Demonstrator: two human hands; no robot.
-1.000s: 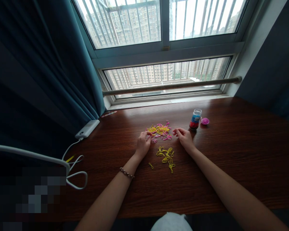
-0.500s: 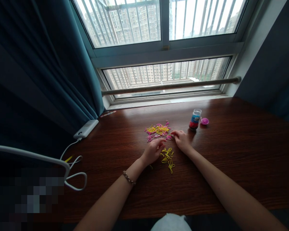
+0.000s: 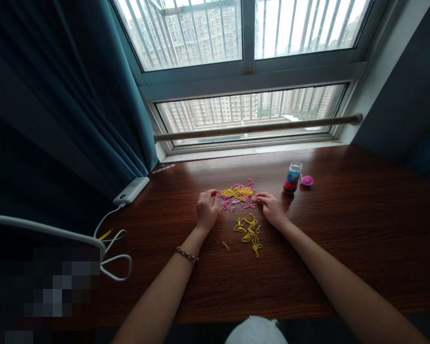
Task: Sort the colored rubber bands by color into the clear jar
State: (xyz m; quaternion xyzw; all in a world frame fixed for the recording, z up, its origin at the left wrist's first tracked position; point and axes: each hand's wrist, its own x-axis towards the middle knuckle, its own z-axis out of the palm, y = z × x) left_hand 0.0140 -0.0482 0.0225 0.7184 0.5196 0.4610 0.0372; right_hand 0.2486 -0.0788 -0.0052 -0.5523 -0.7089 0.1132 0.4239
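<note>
A mixed pile of pink and yellow rubber bands (image 3: 238, 193) lies on the table between my hands. At its left edge is my left hand (image 3: 207, 209), with thumb and forefinger pinched on a pink band. My right hand (image 3: 272, 209) is at the pile's right edge, its fingertips closed on what looks like another pink band. Closer to me lies a separate loose group of yellow rubber bands (image 3: 250, 234). One single yellow band (image 3: 225, 246) rests apart, to the left of that group.
Beyond my right hand stands an open clear jar (image 3: 292, 178) with a blue label and red contents. A pink lid (image 3: 307, 181) lies beside it. At left are a white power strip (image 3: 131, 190), a looped white cable (image 3: 116, 261) and a curtain (image 3: 93, 86).
My left hand has moved left and away from me, from above the yellow group to the pile's left edge. More yellow bands now show. My right hand stays nearly in place.
</note>
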